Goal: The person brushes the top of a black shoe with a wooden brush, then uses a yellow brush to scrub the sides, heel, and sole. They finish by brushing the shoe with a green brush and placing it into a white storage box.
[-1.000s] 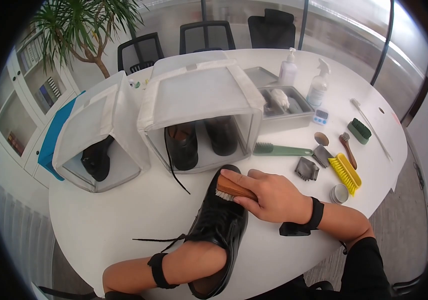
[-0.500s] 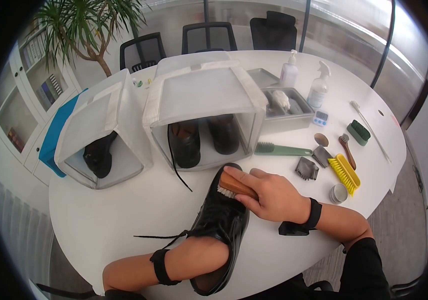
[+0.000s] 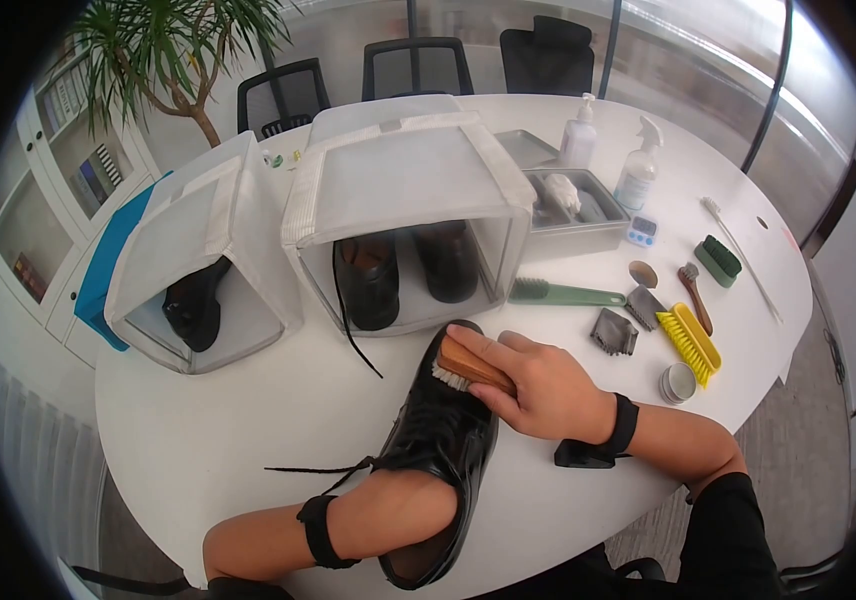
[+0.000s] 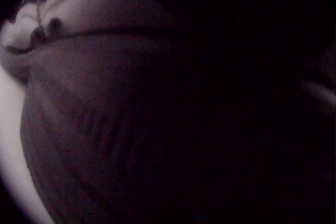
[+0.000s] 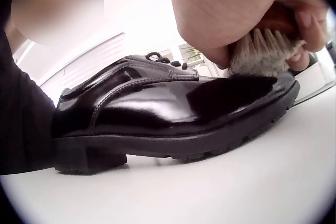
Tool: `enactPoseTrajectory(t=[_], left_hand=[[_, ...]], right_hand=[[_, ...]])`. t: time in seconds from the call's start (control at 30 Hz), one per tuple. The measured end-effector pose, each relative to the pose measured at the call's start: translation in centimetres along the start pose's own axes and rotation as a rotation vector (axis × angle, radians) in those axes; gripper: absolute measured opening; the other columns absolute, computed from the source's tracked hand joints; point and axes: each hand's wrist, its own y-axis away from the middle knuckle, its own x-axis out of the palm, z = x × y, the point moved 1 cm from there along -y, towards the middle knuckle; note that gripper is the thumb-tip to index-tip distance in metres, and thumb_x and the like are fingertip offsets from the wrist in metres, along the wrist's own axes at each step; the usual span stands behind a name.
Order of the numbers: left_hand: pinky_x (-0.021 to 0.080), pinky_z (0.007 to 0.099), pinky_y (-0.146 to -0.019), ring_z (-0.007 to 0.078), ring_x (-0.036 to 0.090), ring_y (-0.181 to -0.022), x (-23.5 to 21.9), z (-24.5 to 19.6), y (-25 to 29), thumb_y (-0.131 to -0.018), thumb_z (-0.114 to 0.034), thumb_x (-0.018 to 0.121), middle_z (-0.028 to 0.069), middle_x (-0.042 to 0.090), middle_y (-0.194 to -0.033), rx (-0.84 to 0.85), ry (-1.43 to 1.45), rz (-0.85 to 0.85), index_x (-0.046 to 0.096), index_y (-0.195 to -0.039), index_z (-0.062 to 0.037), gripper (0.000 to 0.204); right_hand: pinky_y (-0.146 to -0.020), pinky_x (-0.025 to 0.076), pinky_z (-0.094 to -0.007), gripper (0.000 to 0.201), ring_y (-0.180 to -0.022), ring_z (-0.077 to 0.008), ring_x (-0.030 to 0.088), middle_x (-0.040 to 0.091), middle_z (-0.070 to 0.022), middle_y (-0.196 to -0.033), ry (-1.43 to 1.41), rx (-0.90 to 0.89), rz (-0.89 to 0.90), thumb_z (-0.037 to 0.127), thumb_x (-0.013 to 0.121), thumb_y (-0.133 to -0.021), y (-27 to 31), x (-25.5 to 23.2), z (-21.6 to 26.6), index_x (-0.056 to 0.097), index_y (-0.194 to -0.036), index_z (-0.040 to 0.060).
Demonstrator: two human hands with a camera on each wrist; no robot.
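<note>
A glossy black lace-up shoe [image 3: 438,425] stands on the white table, its toe pointing away from me and one lace trailing left. My left hand [image 3: 413,510] reaches into the shoe's opening, so its fingers are hidden; the left wrist view is mostly dark. With my right hand [image 3: 553,390] I grip a wooden shoe brush [image 3: 475,365], the index finger stretched along its back. Its pale bristles [image 5: 262,53] rest on the toe of the shoe, and the right wrist view shows the shoe's heel and sole on the tabletop.
Two white fabric boxes [image 3: 408,180] lie on their sides with black shoes inside. To the right are a green-handled brush [image 3: 573,293], a yellow brush [image 3: 690,345], a dark green brush [image 3: 718,261], a small round tin [image 3: 678,382] and a spray bottle [image 3: 638,170]. A grey tray [image 3: 588,240] sits behind.
The head view shifts slightly. The brush stays at the shoe's toe with only a tiny shift, and the left hand remains in the shoe.
</note>
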Motion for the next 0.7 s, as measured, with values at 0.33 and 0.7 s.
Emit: enactPoseTrajectory(t=[0.33, 0.7], left_hand=[[0.059, 0.0397, -0.059, 0.0345, 0.071, -0.070, 1.6, 0.4, 0.0, -0.076, -0.001, 0.066, 0.0176, 0.068, -0.076, 0.020, 0.035, -0.074, 0.065, -0.081, 0.0012, 0.006], [0.058, 0.0391, -0.057, 0.0335, 0.071, -0.068, 0.1, 0.1, 0.1, -0.077, -0.001, 0.064, 0.0181, 0.067, -0.075, 0.049, 0.053, -0.097, 0.065, -0.081, 0.0017, 0.005]], right_hand=[[-0.068, 0.052, -0.0432, 0.068, -0.072, -0.0393, 0.062, 0.060, -0.0168, -0.087, -0.018, 0.018, -0.001, 0.024, 0.067, -0.093, 0.0, 0.2, -0.1, 0.042, -0.156, 0.0180], [-0.068, 0.051, -0.0432, 0.067, -0.073, -0.0398, 0.062, 0.060, -0.0169, -0.087, -0.044, 0.011, 0.005, 0.024, 0.066, -0.094, 0.0, 0.1, -0.4, 0.042, -0.156, 0.0174]])
